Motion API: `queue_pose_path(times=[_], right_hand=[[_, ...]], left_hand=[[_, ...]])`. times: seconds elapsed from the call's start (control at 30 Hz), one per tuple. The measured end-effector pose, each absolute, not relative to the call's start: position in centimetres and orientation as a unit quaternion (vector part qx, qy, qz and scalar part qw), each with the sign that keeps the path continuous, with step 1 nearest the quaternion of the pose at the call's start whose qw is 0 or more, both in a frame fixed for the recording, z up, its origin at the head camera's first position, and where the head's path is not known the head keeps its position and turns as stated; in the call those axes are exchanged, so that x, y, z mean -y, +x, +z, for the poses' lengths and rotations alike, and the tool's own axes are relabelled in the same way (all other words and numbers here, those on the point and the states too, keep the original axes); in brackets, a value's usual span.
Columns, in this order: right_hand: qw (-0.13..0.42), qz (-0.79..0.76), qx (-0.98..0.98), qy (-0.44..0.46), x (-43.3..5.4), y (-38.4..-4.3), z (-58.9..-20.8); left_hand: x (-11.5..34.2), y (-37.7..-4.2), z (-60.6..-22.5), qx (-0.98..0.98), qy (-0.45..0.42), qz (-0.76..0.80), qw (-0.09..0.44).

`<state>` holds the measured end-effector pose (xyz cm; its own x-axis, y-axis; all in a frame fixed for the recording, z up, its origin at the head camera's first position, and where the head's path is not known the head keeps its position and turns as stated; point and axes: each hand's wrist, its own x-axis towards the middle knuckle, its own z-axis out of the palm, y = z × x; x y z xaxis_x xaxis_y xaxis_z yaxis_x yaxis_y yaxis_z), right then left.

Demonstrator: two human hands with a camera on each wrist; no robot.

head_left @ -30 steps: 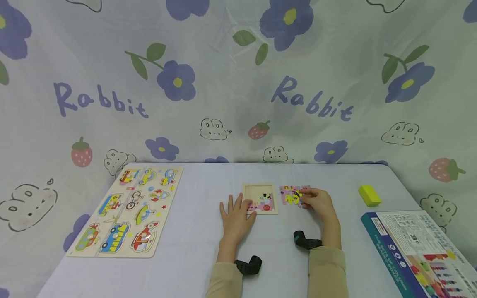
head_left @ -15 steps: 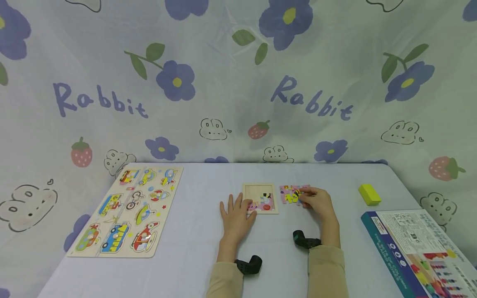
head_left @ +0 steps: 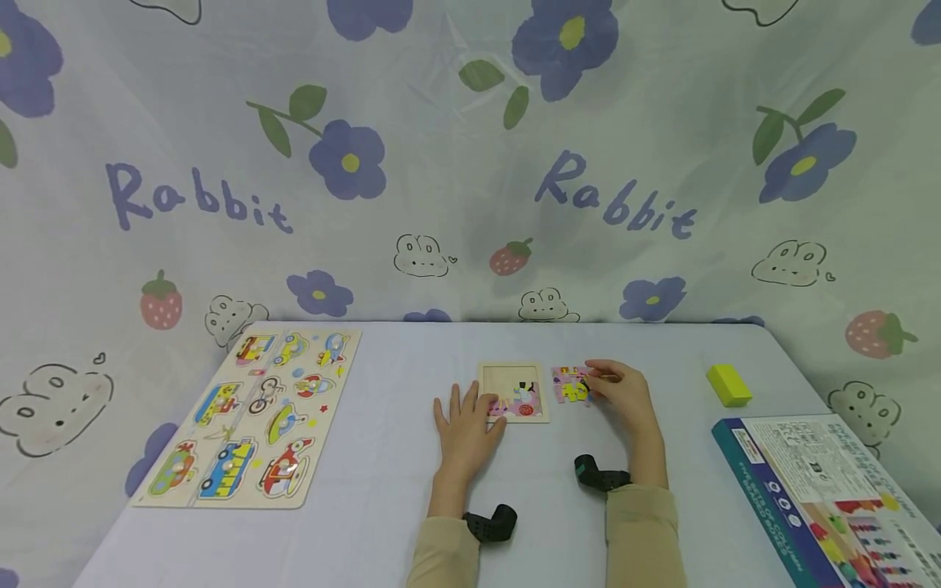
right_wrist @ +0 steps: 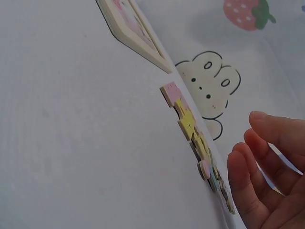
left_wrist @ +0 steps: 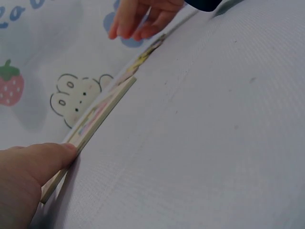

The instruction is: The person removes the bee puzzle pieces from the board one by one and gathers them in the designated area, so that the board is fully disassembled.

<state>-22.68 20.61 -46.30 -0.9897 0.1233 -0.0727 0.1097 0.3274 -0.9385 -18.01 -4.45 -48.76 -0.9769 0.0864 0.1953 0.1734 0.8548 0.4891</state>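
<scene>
My left hand (head_left: pixel 468 433) lies with fingers spread at the left front corner of a small wooden puzzle tray (head_left: pixel 545 392). In the left wrist view its thumb (left_wrist: pixel 57 155) rests on the tray's near edge (left_wrist: pixel 107 109). Some pink picture pieces (head_left: pixel 525 398) sit in the lower part of the tray. To the right of it lies a cluster of loose jigsaw pieces (head_left: pixel 569 385), pink and yellow. My right hand (head_left: pixel 626 398) hovers over the cluster's right side, hiding part of it. Its bent, relaxed fingers (right_wrist: pixel 240 171) hold nothing in the right wrist view.
At the left lies a wooden vehicle puzzle board (head_left: pixel 253 425). A yellow block (head_left: pixel 729 385) stands at the right, behind a large blue-edged box (head_left: pixel 816 465). The white table (head_left: pixel 382 457) ends at a patterned curtain (head_left: pixel 470 163).
My right hand has shifted slightly left and away from me, its fingers coming up off the loose pieces. The left hand and the tray have stayed in place.
</scene>
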Motion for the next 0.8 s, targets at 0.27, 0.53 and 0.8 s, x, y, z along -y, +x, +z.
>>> queue_pose_path(times=[0.27,0.53,0.8], right_hand=[[0.018,0.556,0.83,-0.042,-19.5,-23.0,-46.1],[0.009,0.537,0.843,-0.027,-18.2,-23.4,-46.3],[-0.029,0.527,0.849,0.001,-16.2,-23.7,-46.0]], left_hand=[[4.4,-18.1,-48.7,0.96,-0.069,-0.26,0.083],[4.5,-18.2,-48.8,0.96,-0.067,-0.257,0.086],[4.5,-17.9,-48.9,0.954,-0.072,-0.275,0.1]])
